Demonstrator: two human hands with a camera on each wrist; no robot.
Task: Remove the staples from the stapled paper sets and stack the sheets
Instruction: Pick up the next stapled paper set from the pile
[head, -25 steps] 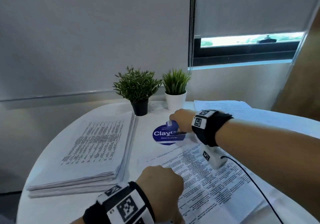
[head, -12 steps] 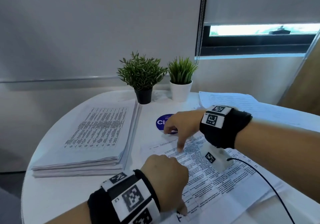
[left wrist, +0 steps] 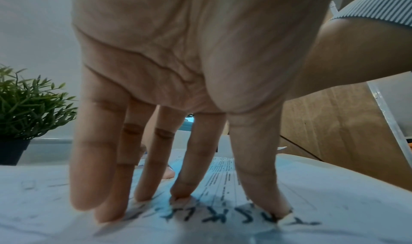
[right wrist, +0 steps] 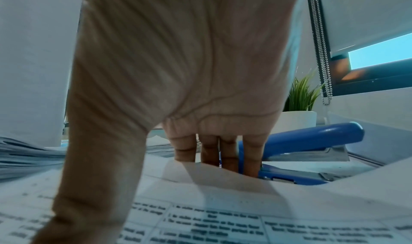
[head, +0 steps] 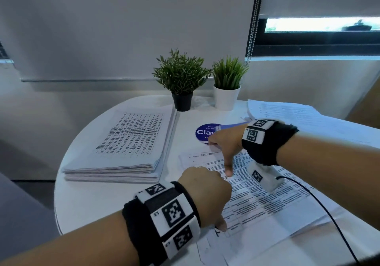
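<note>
A printed paper set (head: 267,200) lies on the round white table (head: 92,204) in front of me. My left hand (head: 205,193) presses its near corner flat with straight fingers (left wrist: 180,193). My right hand (head: 223,154) spans the far edge: the thumb (head: 228,171) presses down on the sheet while the fingers (right wrist: 223,156) reach down just past the edge. A blue stapler (head: 232,125) (right wrist: 312,138) lies free right behind those fingers. A thick stack of loose sheets (head: 131,142) sits at the left. No staple is visible.
Two potted plants (head: 181,76) (head: 228,74) stand at the back of the table. A round blue sticker (head: 203,132) lies under the stapler. More papers (head: 298,117) are piled at the back right. A black cable (head: 329,214) trails over the paper set.
My right hand has let go of the blue stapler on the sticker and come back to the paper set's far edge, thumb down on the sheet. The left hand stays pressing.
</note>
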